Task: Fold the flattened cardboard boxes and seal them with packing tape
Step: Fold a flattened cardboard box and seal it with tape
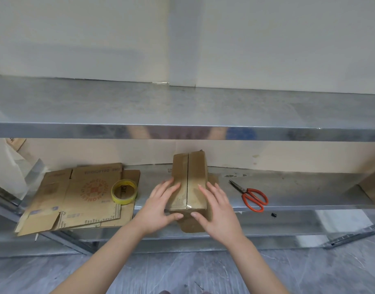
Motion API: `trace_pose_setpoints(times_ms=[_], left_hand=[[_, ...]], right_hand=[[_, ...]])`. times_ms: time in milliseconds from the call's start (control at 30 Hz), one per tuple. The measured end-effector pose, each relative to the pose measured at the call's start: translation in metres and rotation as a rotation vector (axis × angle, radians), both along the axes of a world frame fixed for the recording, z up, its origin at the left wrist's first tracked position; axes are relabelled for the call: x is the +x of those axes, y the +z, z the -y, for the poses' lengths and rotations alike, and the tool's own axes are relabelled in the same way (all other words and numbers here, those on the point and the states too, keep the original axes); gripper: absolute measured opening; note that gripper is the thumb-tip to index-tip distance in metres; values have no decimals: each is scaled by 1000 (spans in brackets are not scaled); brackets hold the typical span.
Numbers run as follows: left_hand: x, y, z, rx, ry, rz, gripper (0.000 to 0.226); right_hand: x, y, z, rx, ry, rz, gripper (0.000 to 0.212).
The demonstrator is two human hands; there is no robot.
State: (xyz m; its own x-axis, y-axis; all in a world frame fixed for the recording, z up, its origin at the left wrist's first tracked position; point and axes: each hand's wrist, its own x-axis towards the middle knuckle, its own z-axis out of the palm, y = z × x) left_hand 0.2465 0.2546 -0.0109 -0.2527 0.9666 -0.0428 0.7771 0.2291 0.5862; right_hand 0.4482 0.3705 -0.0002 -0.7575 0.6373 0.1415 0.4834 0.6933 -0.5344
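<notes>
On the lower metal shelf (288,187), centre, a small brown cardboard box (191,183) is sitting w/ its two top flaps meeting at a dark seam running near to far. Glossy tape is catching light over the top, esp. at the near edge. Both hands are lying flat on it, fingers spread: left hand (161,206) is pressing the left flap, thumb wrapping onto the near face; right hand (216,206) is pressing the right flap, thumb likewise on the near face. Neither is pinching anything.

Left of the box, flattened cardboard boxes (76,198) are lying stacked, printed w/ a reddish round logo, edges overhanging the shelf's near lip. A yellow-rimmed tape roll (124,192) is resting on that stack, just beside the left hand. Right of the box, well apart, orange-handled scissors (249,196) are lying w/ blades pointing far-left. Shelf surface is dull grey, mottled sheet metal; an upper shelf (182,107) of the same stuff is spanning above.
</notes>
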Motion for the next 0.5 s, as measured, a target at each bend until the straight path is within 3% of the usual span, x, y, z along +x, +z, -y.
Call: trace_pose_setpoints(times_ms=[200,333,500], left_hand=[[-17,10,15,-17,-117,-210,96],[-50,8,43,-34,-43,-195,91],[-114,-14,80,-78,-9,-327,94]], right_hand=[[-33,27,20,183,190,41,60],[-79,33,48,208,317,85,58],[-146,2,85,187,263,159,58]])
